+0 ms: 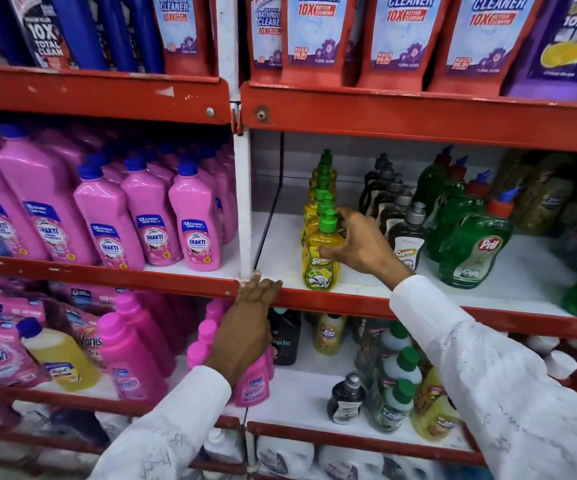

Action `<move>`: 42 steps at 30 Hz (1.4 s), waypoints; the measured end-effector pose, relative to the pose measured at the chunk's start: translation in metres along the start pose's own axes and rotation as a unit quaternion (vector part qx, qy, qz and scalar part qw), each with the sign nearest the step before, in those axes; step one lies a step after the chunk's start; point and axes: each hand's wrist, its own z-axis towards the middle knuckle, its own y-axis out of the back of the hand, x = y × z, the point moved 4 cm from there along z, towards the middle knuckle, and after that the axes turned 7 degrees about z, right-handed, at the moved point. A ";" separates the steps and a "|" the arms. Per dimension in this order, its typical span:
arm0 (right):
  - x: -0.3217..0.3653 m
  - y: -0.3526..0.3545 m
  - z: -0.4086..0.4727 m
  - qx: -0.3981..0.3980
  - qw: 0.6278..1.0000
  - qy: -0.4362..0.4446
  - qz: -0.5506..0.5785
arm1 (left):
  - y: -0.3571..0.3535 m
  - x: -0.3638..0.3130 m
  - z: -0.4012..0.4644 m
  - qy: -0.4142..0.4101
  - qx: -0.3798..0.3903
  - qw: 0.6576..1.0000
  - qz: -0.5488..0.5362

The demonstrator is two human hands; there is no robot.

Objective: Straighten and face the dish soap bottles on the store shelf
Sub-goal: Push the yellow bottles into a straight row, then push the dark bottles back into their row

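A row of yellow dish soap bottles with green caps runs front to back on the middle white shelf (377, 289). My right hand (360, 242) grips the front yellow bottle (318, 268) at its neck and shoulder; the bottle stands upright at the shelf's front edge, label forward. To its right stand a row of dark bottles with grey caps (406, 242) and a row of green Pril bottles (474, 249). My left hand (249, 327) rests flat on the red shelf lip (332, 299), fingers together over the edge, holding no bottle.
Pink Shakti bottles (195, 226) fill the shelf bay to the left, behind a white upright post (243, 202). Red bathroom cleaner pouches (398, 36) hang above. Pink Vanish bottles (131, 355) and mixed small bottles (394, 382) sit on the lower shelf.
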 end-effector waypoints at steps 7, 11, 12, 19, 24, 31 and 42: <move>-0.007 -0.005 0.004 0.008 1.000 -0.009 0.001 | -0.004 -0.001 0.002 0.005 0.001 1.000 0.023; -0.009 0.004 -0.006 -0.014 0.999 -0.003 0.046 | -0.004 -0.017 0.006 0.003 0.000 0.996 0.090; -0.010 0.006 -0.009 -0.020 0.998 0.000 0.064 | -0.003 -0.026 0.006 -0.003 -0.005 0.995 0.095; -0.040 0.036 -0.079 -0.157 0.984 0.044 0.070 | -0.019 -0.098 0.012 -0.126 -0.032 0.990 0.057; -0.098 0.003 -0.142 -0.016 0.996 -0.030 0.081 | -0.030 -0.113 0.020 -0.114 -0.015 0.992 0.056; -0.180 -0.114 -0.167 0.271 0.952 -0.093 -0.110 | -0.029 -0.115 0.018 -0.095 -0.023 0.994 0.045; -0.175 -0.099 -0.163 0.215 0.971 -0.096 -0.039 | -0.026 -0.108 0.017 -0.077 0.003 0.997 0.005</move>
